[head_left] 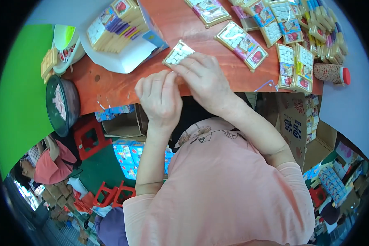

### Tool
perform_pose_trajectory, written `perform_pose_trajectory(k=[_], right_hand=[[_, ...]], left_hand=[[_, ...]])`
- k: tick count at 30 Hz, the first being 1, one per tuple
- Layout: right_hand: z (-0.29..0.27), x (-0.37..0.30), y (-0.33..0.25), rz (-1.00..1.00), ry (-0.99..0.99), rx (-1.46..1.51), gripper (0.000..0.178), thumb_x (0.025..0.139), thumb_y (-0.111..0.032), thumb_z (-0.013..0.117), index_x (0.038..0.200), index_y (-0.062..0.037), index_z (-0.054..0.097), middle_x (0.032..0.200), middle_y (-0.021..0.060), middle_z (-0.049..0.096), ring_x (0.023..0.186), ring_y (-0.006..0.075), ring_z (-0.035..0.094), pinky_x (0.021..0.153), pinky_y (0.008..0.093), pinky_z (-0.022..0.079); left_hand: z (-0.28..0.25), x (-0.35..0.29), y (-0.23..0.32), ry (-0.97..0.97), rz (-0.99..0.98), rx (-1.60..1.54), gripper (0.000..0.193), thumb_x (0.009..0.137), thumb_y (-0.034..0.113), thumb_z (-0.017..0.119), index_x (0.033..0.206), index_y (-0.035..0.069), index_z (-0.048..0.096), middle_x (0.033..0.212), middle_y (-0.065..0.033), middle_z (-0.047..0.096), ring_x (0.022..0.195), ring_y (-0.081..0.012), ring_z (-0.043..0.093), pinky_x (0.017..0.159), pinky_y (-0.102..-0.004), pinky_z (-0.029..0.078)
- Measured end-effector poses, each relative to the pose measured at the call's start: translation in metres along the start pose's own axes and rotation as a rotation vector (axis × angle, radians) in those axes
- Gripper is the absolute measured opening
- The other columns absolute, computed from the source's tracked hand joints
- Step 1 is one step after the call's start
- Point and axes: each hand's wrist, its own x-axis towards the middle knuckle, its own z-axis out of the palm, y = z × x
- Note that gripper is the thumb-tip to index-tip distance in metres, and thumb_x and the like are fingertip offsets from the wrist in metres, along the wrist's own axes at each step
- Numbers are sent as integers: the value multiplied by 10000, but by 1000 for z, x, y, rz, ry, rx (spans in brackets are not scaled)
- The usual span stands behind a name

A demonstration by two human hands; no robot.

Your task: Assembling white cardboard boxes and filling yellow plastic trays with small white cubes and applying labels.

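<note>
Reddish-brown tabletop (110, 88), packs scattered along its far side. Your right hand (205, 80) pinches the white-tablet blister pack (178, 53) at its near edge; your left hand (160, 96), curled, touches just below. Pack's long axis runs diagonally up-right.

The tabletop (110, 84) is orange-brown, and the small pack (178, 53) near its front edge, under the hands, holds rows of white squares with a tan rim. The packs (242, 43) toward the far right corner are white, pink, blue and red. The bowl (62, 104) at the left edge is dark with pale pieces inside, and the person's shirt (225, 192) is soft pink.
</note>
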Motion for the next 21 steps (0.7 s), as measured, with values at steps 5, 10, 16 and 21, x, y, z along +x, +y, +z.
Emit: perform_pose_trajectory(k=[5, 10, 16, 21], right_hand=[[-36, -2, 34, 185, 109, -61, 302, 865, 21, 633, 1163, -15, 670, 1100, 135, 640, 995, 318, 628, 888, 408, 497], [-61, -18, 53, 417, 232, 80, 251, 1037, -74, 551, 1261, -12, 644, 1058, 77, 655, 938, 178, 632, 800, 303, 504], [-72, -36, 53, 852, 441, 776, 330, 1069, -103, 528, 1383, -49, 615, 975, 35, 670, 777, 37, 587, 683, 188, 483], [-69, -35, 56, 893, 299, 923, 295, 1068, -94, 516, 1320, -24, 651, 999, 62, 690, 731, 52, 607, 617, 199, 497]], left_hand=[[53, 50, 21, 17, -255, -536, 200, 826, -36, 698, 1020, 0, 663, 999, -121, 682, 897, -344, 634, 857, -440, 461], [132, 104, 12, 78, -56, -293, 196, 856, 22, 688, 1051, -3, 683, 1101, -164, 674, 994, -371, 628, 914, -445, 511], [160, 118, -6, -126, 97, -183, 130, 828, 89, 695, 919, 5, 654, 1024, -155, 656, 1028, -371, 631, 957, -456, 520], [155, 104, -13, -179, 235, 132, 71, 837, 77, 651, 857, 15, 620, 998, -135, 655, 1022, -304, 654, 804, -392, 592]])
